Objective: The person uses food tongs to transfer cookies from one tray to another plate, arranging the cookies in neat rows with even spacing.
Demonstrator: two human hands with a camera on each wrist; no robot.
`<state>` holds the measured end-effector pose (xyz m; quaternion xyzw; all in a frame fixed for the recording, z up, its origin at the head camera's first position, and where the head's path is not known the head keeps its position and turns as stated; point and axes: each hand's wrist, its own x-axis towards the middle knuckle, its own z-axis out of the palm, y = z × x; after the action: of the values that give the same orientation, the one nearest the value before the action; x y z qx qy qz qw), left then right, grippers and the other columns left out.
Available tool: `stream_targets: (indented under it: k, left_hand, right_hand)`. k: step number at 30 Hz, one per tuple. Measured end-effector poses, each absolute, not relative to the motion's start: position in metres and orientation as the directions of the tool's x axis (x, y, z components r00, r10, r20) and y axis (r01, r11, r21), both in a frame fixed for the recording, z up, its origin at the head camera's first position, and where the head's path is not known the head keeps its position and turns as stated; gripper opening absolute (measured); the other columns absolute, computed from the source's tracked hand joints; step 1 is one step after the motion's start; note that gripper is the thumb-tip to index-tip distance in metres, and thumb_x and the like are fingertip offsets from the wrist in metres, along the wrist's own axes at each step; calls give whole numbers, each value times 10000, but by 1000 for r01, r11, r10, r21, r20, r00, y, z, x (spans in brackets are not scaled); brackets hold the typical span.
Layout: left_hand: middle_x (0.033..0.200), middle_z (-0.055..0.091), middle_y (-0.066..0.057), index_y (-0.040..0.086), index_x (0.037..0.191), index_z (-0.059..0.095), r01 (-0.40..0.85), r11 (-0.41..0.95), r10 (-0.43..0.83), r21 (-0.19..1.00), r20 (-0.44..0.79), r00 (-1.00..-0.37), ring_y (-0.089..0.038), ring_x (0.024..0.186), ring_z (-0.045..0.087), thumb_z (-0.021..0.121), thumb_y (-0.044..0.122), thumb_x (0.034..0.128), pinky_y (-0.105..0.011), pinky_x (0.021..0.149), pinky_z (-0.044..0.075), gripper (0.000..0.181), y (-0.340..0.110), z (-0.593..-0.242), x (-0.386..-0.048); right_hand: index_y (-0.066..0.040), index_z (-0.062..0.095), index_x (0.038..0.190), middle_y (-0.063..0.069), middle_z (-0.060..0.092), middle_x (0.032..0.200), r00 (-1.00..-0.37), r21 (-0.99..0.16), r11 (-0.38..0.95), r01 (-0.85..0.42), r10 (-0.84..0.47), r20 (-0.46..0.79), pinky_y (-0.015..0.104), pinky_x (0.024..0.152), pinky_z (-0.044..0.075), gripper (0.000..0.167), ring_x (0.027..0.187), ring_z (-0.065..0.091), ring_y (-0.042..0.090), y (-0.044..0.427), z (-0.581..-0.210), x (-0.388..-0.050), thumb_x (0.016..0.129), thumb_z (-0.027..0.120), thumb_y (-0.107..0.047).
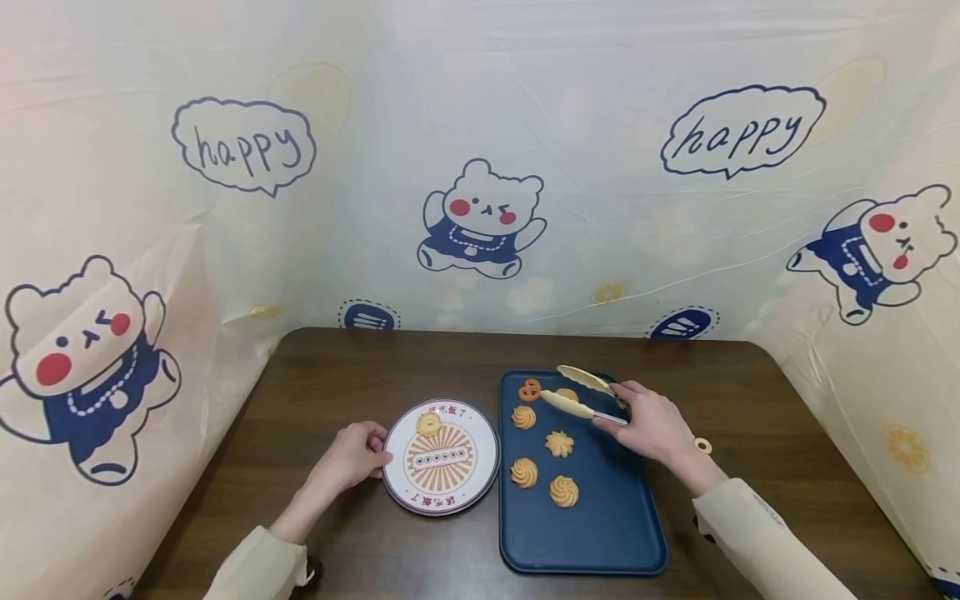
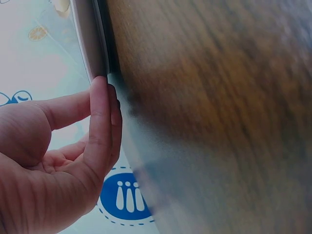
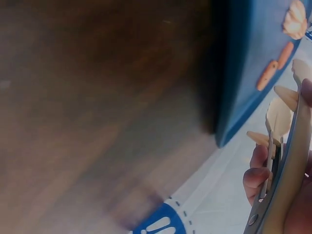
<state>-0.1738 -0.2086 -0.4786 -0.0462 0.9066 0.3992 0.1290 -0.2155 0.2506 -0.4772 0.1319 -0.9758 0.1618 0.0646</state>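
A round white plate point(image 1: 480, 450) with red lettering carries one pale cookie point(image 1: 429, 424) near its far edge. At its left rim the left hand point(image 1: 351, 456) pinches the plate between thumb and fingers; the left wrist view shows that hand point(image 2: 73, 141) at the plate's edge point(image 2: 92, 44). The right hand point(image 1: 656, 421) grips cream-tipped metal tongs point(image 1: 567, 405), their arms apart, over the far part of a blue tray point(image 1: 592, 533). Below the tong tips lie a pretzel-shaped cookie point(image 1: 529, 389) and a partly hidden round one point(image 1: 567, 394). The right wrist view shows the tongs point(image 3: 287, 195) in the fingers.
Several swirled cookies lie on the tray, among them one point(image 1: 564, 492) nearest the front and one point(image 1: 558, 443) in the middle. The brown wooden table point(image 1: 337, 358) ends before a printed cloth backdrop point(image 1: 600, 167) at the back and sides.
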Motion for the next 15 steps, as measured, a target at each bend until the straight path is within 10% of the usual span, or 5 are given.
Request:
stream_targets:
  k: [15]
  left_hand:
    - [862,542,-121,-100,1157,586,-186,689,17,700,-272,-962,-177,668,584,739,-17,865,-310,601,572,339,-208,-478,-174]
  right_hand:
    - [42,587,1332,274,564,1335,-975,-299,930,-213,-182,128,626,914,479,747,1136,590,472,260,-486,-199,874,705,-536]
